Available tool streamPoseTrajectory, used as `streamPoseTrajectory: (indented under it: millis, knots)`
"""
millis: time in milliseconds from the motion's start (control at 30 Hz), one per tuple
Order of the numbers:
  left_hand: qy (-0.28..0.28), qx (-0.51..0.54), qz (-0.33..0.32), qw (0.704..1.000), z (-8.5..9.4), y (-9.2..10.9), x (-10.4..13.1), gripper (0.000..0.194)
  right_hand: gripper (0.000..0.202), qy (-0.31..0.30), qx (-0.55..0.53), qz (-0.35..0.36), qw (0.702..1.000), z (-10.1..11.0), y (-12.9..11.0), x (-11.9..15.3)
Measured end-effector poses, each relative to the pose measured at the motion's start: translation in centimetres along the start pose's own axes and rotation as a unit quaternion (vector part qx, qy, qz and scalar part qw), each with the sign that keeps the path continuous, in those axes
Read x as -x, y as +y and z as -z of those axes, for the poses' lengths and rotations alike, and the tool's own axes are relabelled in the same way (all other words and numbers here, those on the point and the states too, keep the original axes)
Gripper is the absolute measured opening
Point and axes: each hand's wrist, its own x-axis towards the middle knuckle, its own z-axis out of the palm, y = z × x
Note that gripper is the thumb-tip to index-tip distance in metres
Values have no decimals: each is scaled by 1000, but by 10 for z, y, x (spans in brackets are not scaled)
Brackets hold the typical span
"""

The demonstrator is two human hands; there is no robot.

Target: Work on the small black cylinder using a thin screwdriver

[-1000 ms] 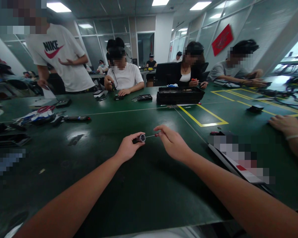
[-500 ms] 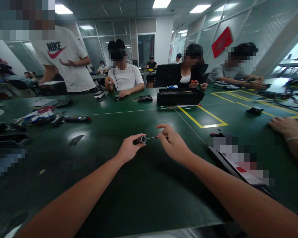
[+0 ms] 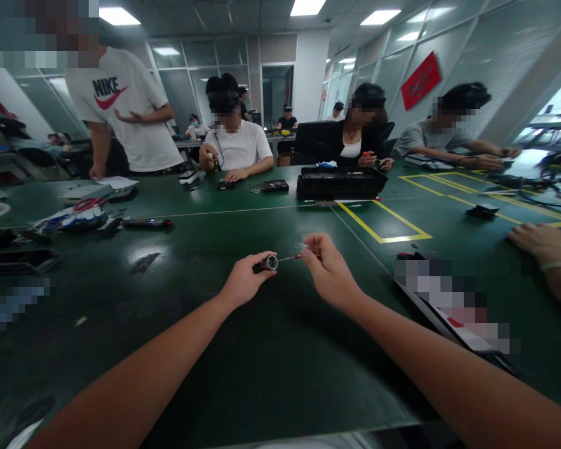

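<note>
Above the smooth, dark green counter [image 3: 243, 380], our left-hand grip [image 3: 244, 279] pinches a short, dark, round tube with a silvery rim [image 3: 272, 262], its open end turned towards us. At three o'clock from it, our right-hand grip [image 3: 331, 271] grasps a thin metal-shafted tool with a red collar [image 3: 298, 256]; the shaft points to nine o'clock, and its tip seems to meet the rim, though it is too small for us to be sure. From there, a long black box [image 3: 342, 185] stands at one o'clock, and a slim black red-tipped rod [image 3: 148, 224] lies between nine and ten.
</note>
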Motion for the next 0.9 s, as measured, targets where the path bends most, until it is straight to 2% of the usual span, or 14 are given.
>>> streamPoseTrajectory:
  millis: [100,200,233,333,400,467,633,900]
  knots:
    - [-1,-20,-5,1000,-1,3,0,42,16,28,-62,-14,998,-4,5,-3]
    - [11,-49,-39,998,0,9,2,43,21,67,-175,-76,979,-7,12,-9]
    - [17,-62,-61,996,0,10,3,43,23,79,-230,-112,963,-8,15,-12]
    - [32,-100,-121,987,3,13,3,42,23,68,-380,-261,885,-9,23,-17]
    - [34,-116,-123,985,5,12,3,40,20,75,-410,-284,864,-10,27,-18]
    - [34,-120,-110,986,6,11,2,40,19,89,-404,-262,872,-12,28,-17]
    - [33,-126,-101,986,4,11,2,41,26,98,-340,-183,917,-15,26,-11]
    - [38,-122,-88,988,2,5,2,43,26,90,-249,-125,956,-14,26,-10]
